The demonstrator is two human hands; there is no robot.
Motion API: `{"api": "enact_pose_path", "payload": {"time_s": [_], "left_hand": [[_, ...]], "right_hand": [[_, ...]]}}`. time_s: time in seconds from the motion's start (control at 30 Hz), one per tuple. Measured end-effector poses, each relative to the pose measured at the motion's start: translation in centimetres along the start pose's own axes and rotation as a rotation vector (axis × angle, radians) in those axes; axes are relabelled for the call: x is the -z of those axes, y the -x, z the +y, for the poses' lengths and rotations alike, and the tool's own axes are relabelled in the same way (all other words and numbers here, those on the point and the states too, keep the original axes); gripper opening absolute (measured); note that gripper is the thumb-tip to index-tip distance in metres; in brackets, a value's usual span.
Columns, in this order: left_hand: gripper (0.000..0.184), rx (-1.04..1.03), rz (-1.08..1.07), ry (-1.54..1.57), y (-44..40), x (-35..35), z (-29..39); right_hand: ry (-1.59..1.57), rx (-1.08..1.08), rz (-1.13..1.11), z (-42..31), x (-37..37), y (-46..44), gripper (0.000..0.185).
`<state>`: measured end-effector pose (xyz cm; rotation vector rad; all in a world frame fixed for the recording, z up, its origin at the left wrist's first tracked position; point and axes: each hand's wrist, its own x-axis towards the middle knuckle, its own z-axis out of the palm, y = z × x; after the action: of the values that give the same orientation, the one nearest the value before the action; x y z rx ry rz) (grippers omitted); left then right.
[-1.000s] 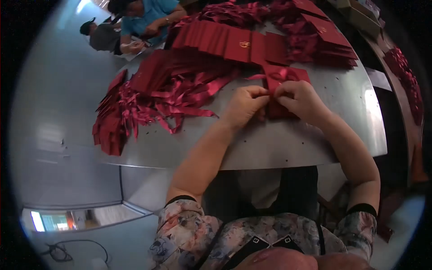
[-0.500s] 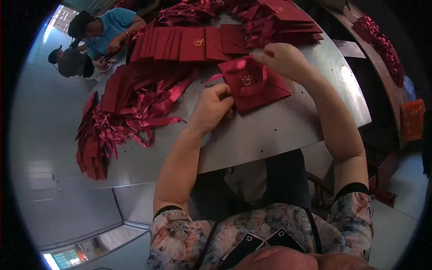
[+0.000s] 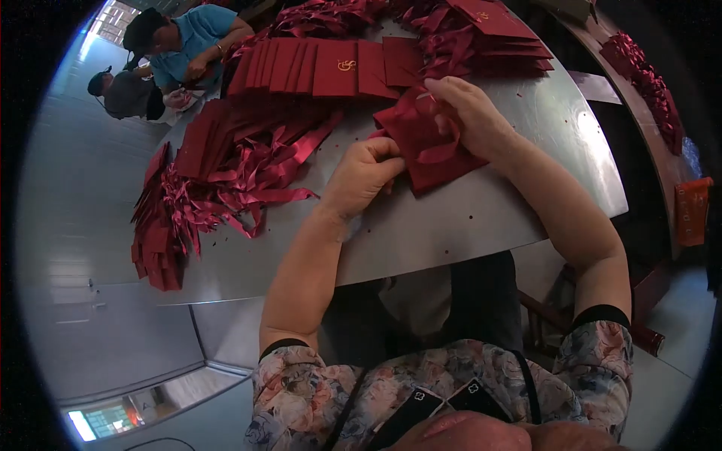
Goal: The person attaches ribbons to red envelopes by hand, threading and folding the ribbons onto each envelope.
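A dark red paper gift bag (image 3: 430,169) lies tilted on the metal table in front of me, with a red ribbon (image 3: 438,154) looped across its face. My left hand (image 3: 363,174) is closed at the bag's left edge, thumb and forefinger pinched on it. Over the bag's upper right part, my right hand (image 3: 475,114) has its fingers curled round the ribbon near the top; the exact hold is partly hidden. The gold print seen on this bag earlier is covered.
Behind the bag stands a row of red bags (image 3: 301,68). More bags with loose ribbons (image 3: 248,169) spread to the left, and a stack (image 3: 508,41) lies at the back right. A person in a blue shirt (image 3: 197,34) works across the metal table (image 3: 421,233).
My right hand has moved down and inward over the bag's face, and the ribbon there has shifted. My left hand stays at the bag's left edge. The whole view has shifted slightly.
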<state>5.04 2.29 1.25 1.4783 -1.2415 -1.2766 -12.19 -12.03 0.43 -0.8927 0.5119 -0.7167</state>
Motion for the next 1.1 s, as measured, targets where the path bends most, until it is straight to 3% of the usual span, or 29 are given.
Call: {"api": "enact_pose_path", "payload": {"time_s": [0.13,0.2,0.43,0.53,0.63,0.73,0.83,1.03,1.1], "left_hand": [[0.009,0.018,0.032,-0.069,-0.4,0.3,-0.3],[0.011,-0.269,0.047,-0.257,-0.9,0.8,-1.3],[0.013,-0.083,0.012,-0.268,0.3,1.3,0.2],[0.01,-0.02,-0.023,-0.382,0.2,1.6,0.3],[0.018,-0.077,0.021,-0.356,0.4,1.4,0.5],[0.017,-0.149,-0.018,-0.126,0.6,1.1,1.1],[0.019,-0.079,-0.052,-0.207,0.7,1.5,1.0],[0.014,-0.185,-0.061,-0.253,0.4,1.2,1.3],[0.013,-0.269,-0.09,-0.465,0.5,1.5,1.5]], "right_hand": [[0.035,0.11,-0.045,1.2,1.3,-0.8,0.018],[0.077,0.13,-0.054,1.5,1.5,-0.9,0.024],[-0.021,0.115,-0.018,1.4,0.3,-0.3,0.024],[0.073,0.131,-0.059,1.6,0.5,-0.4,0.028],[0.128,0.147,-0.076,1.6,0.5,-0.3,0.031],[0.142,0.16,-0.096,1.6,0.4,-0.2,0.032],[0.153,0.145,-0.097,1.6,0.4,-0.2,0.032],[0.276,0.169,-0.063,1.5,0.1,-0.2,0.033],[0.221,0.148,-0.114,1.6,0.5,-0.4,0.033]]}}
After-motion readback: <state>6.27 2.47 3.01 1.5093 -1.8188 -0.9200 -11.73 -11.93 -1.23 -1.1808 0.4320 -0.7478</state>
